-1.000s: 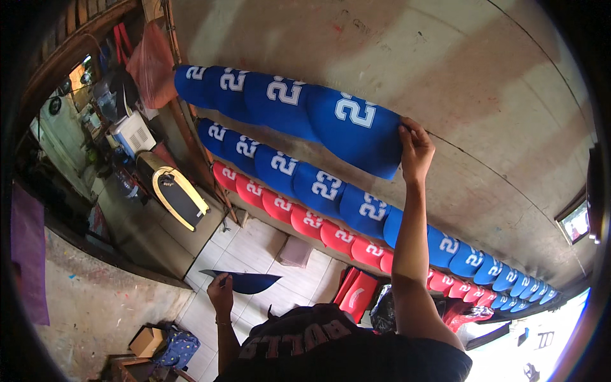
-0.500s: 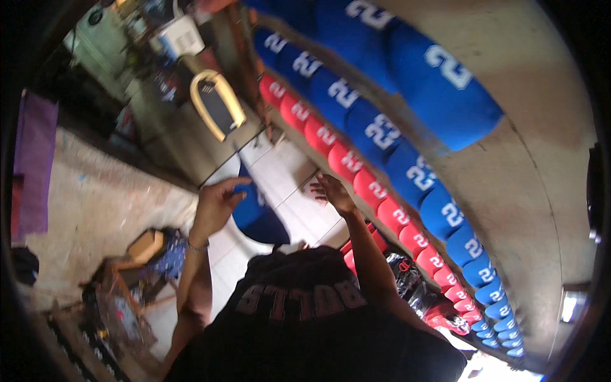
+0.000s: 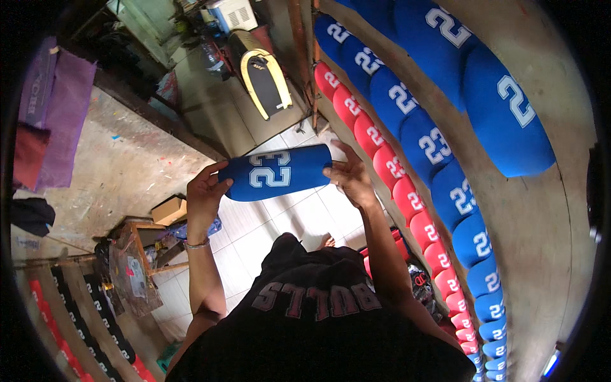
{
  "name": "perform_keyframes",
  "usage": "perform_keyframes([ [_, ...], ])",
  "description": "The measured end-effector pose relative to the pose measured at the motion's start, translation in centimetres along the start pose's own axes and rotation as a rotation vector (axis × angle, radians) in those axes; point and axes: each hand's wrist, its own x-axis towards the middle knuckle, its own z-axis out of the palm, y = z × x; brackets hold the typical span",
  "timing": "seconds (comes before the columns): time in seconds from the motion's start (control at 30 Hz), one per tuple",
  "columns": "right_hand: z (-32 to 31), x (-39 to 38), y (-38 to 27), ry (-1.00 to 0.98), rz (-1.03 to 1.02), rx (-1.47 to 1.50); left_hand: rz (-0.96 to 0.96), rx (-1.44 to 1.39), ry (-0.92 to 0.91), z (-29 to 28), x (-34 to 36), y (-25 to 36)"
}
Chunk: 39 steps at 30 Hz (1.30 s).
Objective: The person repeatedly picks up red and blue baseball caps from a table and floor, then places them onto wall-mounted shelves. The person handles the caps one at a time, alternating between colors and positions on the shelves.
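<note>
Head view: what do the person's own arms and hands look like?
The left hand and right hand are gloveless, forearms bare. A thin, pale bracelet circles the left wrist; the right has none. The black fabric top has pale-edged lettering.

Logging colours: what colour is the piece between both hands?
The piece is blue with white print, clearest in the head view.

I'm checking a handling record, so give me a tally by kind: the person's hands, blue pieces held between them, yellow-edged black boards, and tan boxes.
Left hand and right hand: 2
Held blue piece: 1
Yellow-edged black board: 1
Tan box: 1
Total: 5
</note>
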Motion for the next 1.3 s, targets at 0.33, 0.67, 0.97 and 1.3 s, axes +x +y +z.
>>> perform_keyframes([
  [0.33,-4.1,-4.1,-1.1,0.355,-0.245,-0.573,0.129,0.136,-0.257,6.8,7.5,-1.9],
  [0.67,-1.1,-27.0,-25.9,1.248,-0.645,-0.839,0.014,-0.287,-0.836,16.1,10.2,-7.1],
  [0.97,-14.2,-32.0,-29.9,1.209,-0.678,-0.512,0.089,-0.164,-0.977,16.3,9.7,-6.3],
  [1.3,-17.1,-28.5,-27.9,1.025,-0.726,-0.576,-0.022,-0.145,-0.964,13.6,9.6,-7.9],
])
